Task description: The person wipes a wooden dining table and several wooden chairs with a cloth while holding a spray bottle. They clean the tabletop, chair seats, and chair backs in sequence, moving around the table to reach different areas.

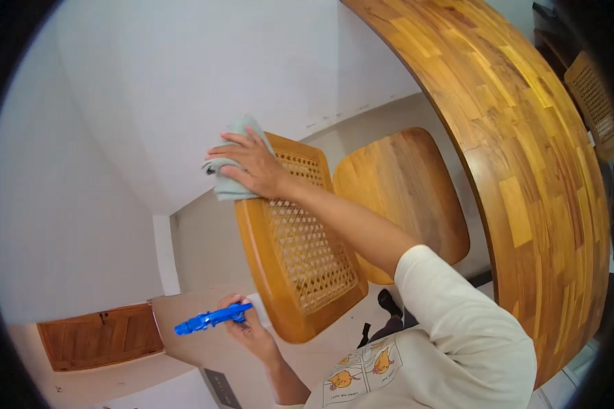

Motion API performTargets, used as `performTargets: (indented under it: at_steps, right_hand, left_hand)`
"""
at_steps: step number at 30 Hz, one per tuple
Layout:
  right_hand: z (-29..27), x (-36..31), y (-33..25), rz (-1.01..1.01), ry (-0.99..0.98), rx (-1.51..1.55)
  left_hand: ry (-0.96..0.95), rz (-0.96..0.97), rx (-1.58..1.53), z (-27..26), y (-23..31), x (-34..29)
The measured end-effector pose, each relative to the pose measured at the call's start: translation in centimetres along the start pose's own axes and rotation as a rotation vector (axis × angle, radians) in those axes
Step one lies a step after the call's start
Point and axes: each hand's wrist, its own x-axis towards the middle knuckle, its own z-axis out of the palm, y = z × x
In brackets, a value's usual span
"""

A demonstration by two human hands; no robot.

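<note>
A chair with a wooden frame and woven cane backrest [310,249] stands in front of me, its wooden seat [402,194] beyond the backrest. My right hand [252,163] presses a pale green cloth [242,129] over the upper left corner of the backrest frame, fingers curved over it. Part of the cloth hangs past the edge. Low on the left, my left hand [249,334] is closed round a spray bottle with a blue trigger head [211,318]. The nozzle points left, away from the chair, and most of the bottle's body is hidden.
A wooden table [518,170] with a striped block pattern curves along the right, close to the seat. Another cane-backed chair [593,102] stands beyond it. A white wall [205,68] rises behind the chair. A brown wooden door [99,337] shows at lower left.
</note>
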Motion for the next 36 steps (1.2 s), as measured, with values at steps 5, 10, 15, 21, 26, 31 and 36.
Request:
performTargets:
  at_steps: [5, 10, 15, 21, 26, 31, 36]
  right_hand:
    - [-0.1, -1.1, 3.9, 0.222, 0.256, 0.156]
    - [0.3, -5.3, 9.3, 0.466, 0.257, 0.083]
    - [-5.4, -16.2, 12.6, 1.100, 0.704, 0.795]
    - [-18.4, -24.3, 10.0, 1.046, 0.587, -0.083]
    - [-15.6, -32.7, 14.1, 0.874, -0.135, -1.107]
    - [-9.7, -32.2, 10.3, 0.695, -0.513, -0.928]
    - [-14.1, -32.5, 10.8, 0.762, -0.476, -1.017]
  left_hand:
    - [0.020, 0.031, 0.107, 2.6, 0.6, 1.5]
    - [0.057, -0.064, 0.100, 3.6, 1.9, 2.0]
    - [0.026, 0.091, 0.152, 3.6, 1.6, 3.0]
    - [-0.043, 0.192, 0.224, 4.7, 2.1, 3.7]
    - [-0.039, 0.141, 0.199, 4.4, 2.0, 3.5]
    - [-0.066, 0.061, 0.172, 4.5, 2.0, 3.4]
    - [-0.138, 0.045, 0.257, 4.4, 1.9, 3.6]
